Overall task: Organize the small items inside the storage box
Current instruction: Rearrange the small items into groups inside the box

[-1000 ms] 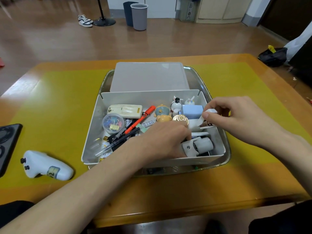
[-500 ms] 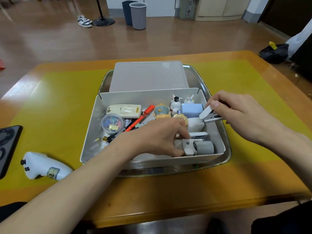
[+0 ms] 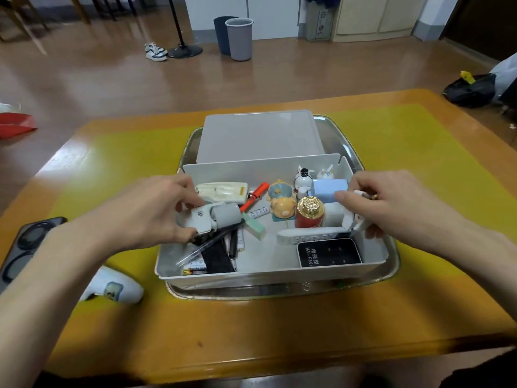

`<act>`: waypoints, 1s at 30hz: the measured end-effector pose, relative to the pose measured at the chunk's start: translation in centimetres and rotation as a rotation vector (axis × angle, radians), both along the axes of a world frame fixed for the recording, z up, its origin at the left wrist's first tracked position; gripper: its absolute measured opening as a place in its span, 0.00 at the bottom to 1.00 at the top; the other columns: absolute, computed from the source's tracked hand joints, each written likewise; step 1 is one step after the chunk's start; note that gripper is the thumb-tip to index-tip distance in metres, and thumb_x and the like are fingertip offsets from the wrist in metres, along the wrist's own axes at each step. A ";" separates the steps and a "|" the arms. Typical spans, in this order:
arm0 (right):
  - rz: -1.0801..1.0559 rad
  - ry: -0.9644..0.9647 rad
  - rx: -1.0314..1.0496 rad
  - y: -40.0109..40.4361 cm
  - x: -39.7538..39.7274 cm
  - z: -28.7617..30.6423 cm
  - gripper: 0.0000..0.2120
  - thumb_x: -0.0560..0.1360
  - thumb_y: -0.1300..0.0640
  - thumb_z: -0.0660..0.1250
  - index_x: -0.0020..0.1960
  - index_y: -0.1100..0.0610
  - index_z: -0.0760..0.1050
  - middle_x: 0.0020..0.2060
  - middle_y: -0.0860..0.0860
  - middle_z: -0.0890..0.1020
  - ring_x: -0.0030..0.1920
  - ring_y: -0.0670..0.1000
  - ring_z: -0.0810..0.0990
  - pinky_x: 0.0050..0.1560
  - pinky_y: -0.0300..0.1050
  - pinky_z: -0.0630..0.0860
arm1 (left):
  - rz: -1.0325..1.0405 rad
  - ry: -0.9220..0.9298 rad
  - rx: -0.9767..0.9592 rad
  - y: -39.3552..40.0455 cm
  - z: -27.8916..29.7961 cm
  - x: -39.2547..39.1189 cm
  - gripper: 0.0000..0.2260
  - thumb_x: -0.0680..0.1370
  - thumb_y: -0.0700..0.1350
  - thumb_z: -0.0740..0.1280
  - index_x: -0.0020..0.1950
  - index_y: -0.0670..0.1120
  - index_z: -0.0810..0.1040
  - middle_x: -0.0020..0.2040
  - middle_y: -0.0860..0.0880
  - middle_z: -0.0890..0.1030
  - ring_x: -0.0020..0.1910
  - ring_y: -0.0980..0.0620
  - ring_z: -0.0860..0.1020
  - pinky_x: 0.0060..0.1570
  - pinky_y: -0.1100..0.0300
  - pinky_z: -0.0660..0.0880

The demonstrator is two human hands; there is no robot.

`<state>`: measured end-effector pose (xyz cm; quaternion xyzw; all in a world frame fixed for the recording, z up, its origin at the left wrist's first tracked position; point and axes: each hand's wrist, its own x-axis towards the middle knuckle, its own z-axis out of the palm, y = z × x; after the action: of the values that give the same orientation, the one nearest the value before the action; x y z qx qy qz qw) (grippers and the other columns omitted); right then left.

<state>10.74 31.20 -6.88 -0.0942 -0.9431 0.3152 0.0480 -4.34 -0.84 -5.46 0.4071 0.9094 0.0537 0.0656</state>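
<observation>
The white storage box (image 3: 268, 275) sits in a metal tray (image 3: 372, 278) on the table. My left hand (image 3: 145, 211) grips a grey and white gadget (image 3: 215, 218) over the box's left side. My right hand (image 3: 391, 203) pinches a small white clip-like piece (image 3: 353, 219) at the box's right wall. Inside lie a cream case (image 3: 223, 191), an orange pen (image 3: 253, 196), a pig figure (image 3: 283, 207), a red bottle with gold cap (image 3: 310, 211), a blue box (image 3: 330, 189), a white remote (image 3: 307, 236) and a black Wi-Fi device (image 3: 328, 252).
The box's lid (image 3: 257, 135) lies behind it in the tray. A white controller (image 3: 114, 288) and a black tray (image 3: 25, 242) lie on the yellow mat (image 3: 419, 152) at the left. Bins and shoes stand on the floor beyond the table.
My left hand has carried the grey and white gadget from the box's front right to its left side, uncovering the black Wi-Fi device. My right hand stayed at the right wall with the white piece.
</observation>
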 end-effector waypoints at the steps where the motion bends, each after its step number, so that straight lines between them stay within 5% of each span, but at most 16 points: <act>1: 0.006 0.002 -0.008 -0.1 -0.2 -0.1 0.18 0.76 0.42 0.67 0.36 0.54 0.75 0.26 0.49 0.80 0.24 0.46 0.82 0.29 0.51 0.77 | 0.013 0.002 -0.030 -0.6 -0.2 0.0 0.19 0.67 0.51 0.77 0.58 0.55 0.83 0.46 0.60 0.74 0.44 0.56 0.76 0.44 0.52 0.76; 4: 0.049 0.017 0.051 -0.5 -0.8 -0.2 0.15 0.73 0.39 0.68 0.36 0.49 0.78 0.27 0.49 0.80 0.24 0.45 0.81 0.31 0.57 0.80 | 0.015 -0.074 -0.070 -1.4 -0.8 0.6 0.18 0.68 0.51 0.75 0.57 0.57 0.82 0.47 0.60 0.74 0.45 0.58 0.76 0.45 0.53 0.76; 8: 0.129 0.029 0.065 -1.8 -1.7 -0.6 0.14 0.71 0.32 0.67 0.40 0.42 0.80 0.28 0.49 0.80 0.27 0.50 0.76 0.30 0.51 0.73 | -0.051 -0.129 -0.101 -1.0 -1.5 2.0 0.14 0.69 0.53 0.72 0.53 0.58 0.81 0.48 0.58 0.73 0.45 0.56 0.75 0.43 0.50 0.76; 13: 0.263 -0.042 -0.054 -4.6 -2.4 -1.6 0.11 0.71 0.37 0.72 0.47 0.43 0.79 0.32 0.43 0.80 0.28 0.43 0.74 0.31 0.35 0.68 | -0.133 -0.049 -0.142 -0.2 -2.1 2.9 0.18 0.72 0.52 0.71 0.62 0.63 0.76 0.52 0.60 0.72 0.48 0.57 0.73 0.40 0.54 0.74; 19: 0.458 -0.087 0.132 -9.7 -3.8 -3.4 0.06 0.72 0.45 0.73 0.48 0.42 0.78 0.42 0.39 0.81 0.44 0.41 0.76 0.41 0.41 0.73 | -0.121 -0.033 -0.188 -1.0 -1.9 1.7 0.08 0.73 0.49 0.69 0.51 0.55 0.77 0.51 0.56 0.78 0.52 0.53 0.76 0.44 0.52 0.76; 22: 0.479 -0.117 0.142 -10.4 -4.3 -3.8 0.07 0.72 0.47 0.73 0.49 0.42 0.79 0.44 0.39 0.82 0.45 0.42 0.78 0.43 0.43 0.76 | -0.118 0.001 -0.134 -1.1 -1.6 1.2 0.11 0.74 0.50 0.68 0.56 0.55 0.78 0.52 0.56 0.79 0.54 0.52 0.77 0.47 0.50 0.77; 26: 0.518 -0.141 0.028 -10.5 -4.4 -3.8 0.05 0.74 0.44 0.72 0.49 0.41 0.78 0.43 0.38 0.83 0.47 0.37 0.80 0.43 0.34 0.75 | -0.140 -0.122 -0.115 -0.7 -2.1 1.5 0.21 0.70 0.60 0.72 0.62 0.57 0.77 0.52 0.58 0.80 0.51 0.56 0.77 0.46 0.54 0.78; 30: 0.487 -0.115 -0.119 -9.8 -5.1 -2.5 0.02 0.77 0.48 0.71 0.47 0.45 0.82 0.42 0.39 0.85 0.45 0.39 0.83 0.45 0.35 0.78 | -0.194 -0.134 -0.157 -0.2 -3.2 1.5 0.13 0.72 0.55 0.71 0.55 0.55 0.80 0.48 0.56 0.79 0.46 0.52 0.77 0.42 0.54 0.77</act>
<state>5.60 21.38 -9.34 0.1152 -0.9189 0.3666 -0.0889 -2.88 -1.08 -8.62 0.4822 0.8609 0.0029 0.1624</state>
